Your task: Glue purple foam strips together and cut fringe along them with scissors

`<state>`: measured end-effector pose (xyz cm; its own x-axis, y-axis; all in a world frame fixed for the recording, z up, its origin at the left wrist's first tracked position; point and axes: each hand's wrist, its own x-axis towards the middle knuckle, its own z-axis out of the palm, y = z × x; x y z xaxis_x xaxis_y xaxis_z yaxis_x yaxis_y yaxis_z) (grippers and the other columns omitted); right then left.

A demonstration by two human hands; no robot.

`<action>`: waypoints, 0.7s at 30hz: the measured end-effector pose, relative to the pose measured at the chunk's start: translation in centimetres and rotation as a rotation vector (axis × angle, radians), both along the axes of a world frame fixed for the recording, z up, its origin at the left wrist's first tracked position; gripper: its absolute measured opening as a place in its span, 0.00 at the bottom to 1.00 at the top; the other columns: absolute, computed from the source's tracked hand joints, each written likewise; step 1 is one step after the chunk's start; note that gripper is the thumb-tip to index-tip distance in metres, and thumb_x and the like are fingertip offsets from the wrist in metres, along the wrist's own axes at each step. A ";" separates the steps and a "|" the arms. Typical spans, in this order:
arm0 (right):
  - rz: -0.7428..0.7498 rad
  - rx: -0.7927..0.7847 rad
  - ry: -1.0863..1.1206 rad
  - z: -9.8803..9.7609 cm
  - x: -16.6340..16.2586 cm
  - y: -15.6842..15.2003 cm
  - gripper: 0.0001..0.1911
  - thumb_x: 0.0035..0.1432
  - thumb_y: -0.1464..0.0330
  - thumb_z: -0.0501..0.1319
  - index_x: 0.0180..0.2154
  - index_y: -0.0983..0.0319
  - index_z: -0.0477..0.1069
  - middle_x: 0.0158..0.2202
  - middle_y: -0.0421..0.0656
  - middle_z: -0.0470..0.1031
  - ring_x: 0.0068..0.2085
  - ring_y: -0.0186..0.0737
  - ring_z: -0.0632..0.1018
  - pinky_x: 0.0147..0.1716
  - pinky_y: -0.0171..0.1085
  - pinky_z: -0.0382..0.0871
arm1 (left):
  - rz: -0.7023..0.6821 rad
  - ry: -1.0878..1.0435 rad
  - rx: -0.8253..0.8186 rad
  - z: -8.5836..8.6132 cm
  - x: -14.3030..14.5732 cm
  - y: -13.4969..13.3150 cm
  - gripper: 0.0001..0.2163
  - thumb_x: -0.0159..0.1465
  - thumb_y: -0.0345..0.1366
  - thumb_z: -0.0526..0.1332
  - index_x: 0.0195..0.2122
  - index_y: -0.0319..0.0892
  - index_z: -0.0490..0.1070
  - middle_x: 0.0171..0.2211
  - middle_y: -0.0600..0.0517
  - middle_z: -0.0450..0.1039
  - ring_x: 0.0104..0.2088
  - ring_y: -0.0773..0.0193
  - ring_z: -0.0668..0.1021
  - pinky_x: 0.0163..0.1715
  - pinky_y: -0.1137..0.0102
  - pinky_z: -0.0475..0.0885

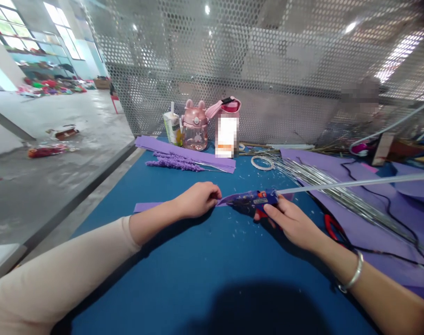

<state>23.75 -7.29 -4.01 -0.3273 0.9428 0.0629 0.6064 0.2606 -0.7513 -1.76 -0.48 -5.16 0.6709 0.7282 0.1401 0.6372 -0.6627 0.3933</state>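
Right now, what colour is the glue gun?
The glue gun in the right hand is dark blue; head view.

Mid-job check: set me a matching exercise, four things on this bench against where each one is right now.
1 glue gun
2 purple strip
3 pink bottle
4 metal wires

A at the back, by the mesh wall
B held in the right hand
C pinched by the left hand
D across the purple sheet, on the right

Pairs: 1-B, 2-C, 3-A, 4-D.

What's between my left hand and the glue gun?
Head view: only the purple strip, pinched by the left hand, its tip reaching the nozzle of the glue gun.
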 end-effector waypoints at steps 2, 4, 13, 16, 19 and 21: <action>0.015 -0.003 -0.010 0.0 -0.4 0.0 0.18 0.63 0.58 0.48 0.33 0.62 0.70 0.32 0.42 0.73 0.28 0.36 0.70 0.29 0.35 0.63 | 0.000 -0.013 -0.005 -0.1 0.0 0.0 0.08 0.59 0.29 0.54 0.35 0.39 0.72 0.33 0.50 0.72 0.32 0.66 0.72 0.33 0.73 0.67; 0.014 0.000 -0.022 0.0 -0.8 0.0 0.18 0.64 0.58 0.48 0.32 0.61 0.70 0.31 0.41 0.72 0.29 0.36 0.70 0.29 0.35 0.62 | -0.010 -0.023 -0.009 -0.2 0.1 -0.1 0.08 0.58 0.28 0.54 0.35 0.39 0.72 0.33 0.50 0.72 0.32 0.67 0.72 0.33 0.73 0.67; 0.004 -0.003 -0.019 -0.3 -1.4 0.4 0.16 0.64 0.59 0.48 0.30 0.61 0.65 0.27 0.40 0.71 0.27 0.35 0.70 0.28 0.35 0.62 | -0.020 -0.050 -0.004 -0.4 0.1 -0.2 0.08 0.58 0.27 0.53 0.35 0.39 0.71 0.33 0.50 0.71 0.31 0.67 0.72 0.33 0.73 0.66; -0.014 0.012 -0.054 -0.2 -1.1 0.5 0.17 0.63 0.59 0.47 0.27 0.61 0.62 0.25 0.38 0.68 0.27 0.35 0.69 0.28 0.35 0.62 | -0.017 -0.052 0.000 -0.4 0.2 -0.2 0.08 0.58 0.27 0.53 0.34 0.39 0.71 0.32 0.50 0.70 0.31 0.67 0.71 0.32 0.73 0.66; -0.026 0.016 -0.073 0.0 -0.7 0.5 0.16 0.63 0.59 0.48 0.27 0.60 0.60 0.24 0.37 0.67 0.26 0.35 0.69 0.28 0.35 0.62 | -0.015 -0.052 -0.001 -0.4 0.2 -0.3 0.08 0.58 0.26 0.53 0.33 0.39 0.71 0.32 0.50 0.70 0.31 0.67 0.71 0.32 0.73 0.66; -0.041 0.022 -0.088 0.1 -0.5 0.5 0.15 0.63 0.58 0.48 0.28 0.60 0.60 0.23 0.37 0.67 0.26 0.35 0.68 0.27 0.35 0.62 | -0.012 -0.050 -0.003 -0.4 0.2 -0.3 0.08 0.58 0.26 0.53 0.33 0.39 0.71 0.32 0.50 0.70 0.31 0.67 0.71 0.32 0.74 0.66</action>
<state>23.22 -6.82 -3.94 -0.2936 0.9543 0.0560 0.6804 0.2498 -0.6889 -1.52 -0.77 -5.58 0.6714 0.7208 0.1722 0.6088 -0.6690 0.4264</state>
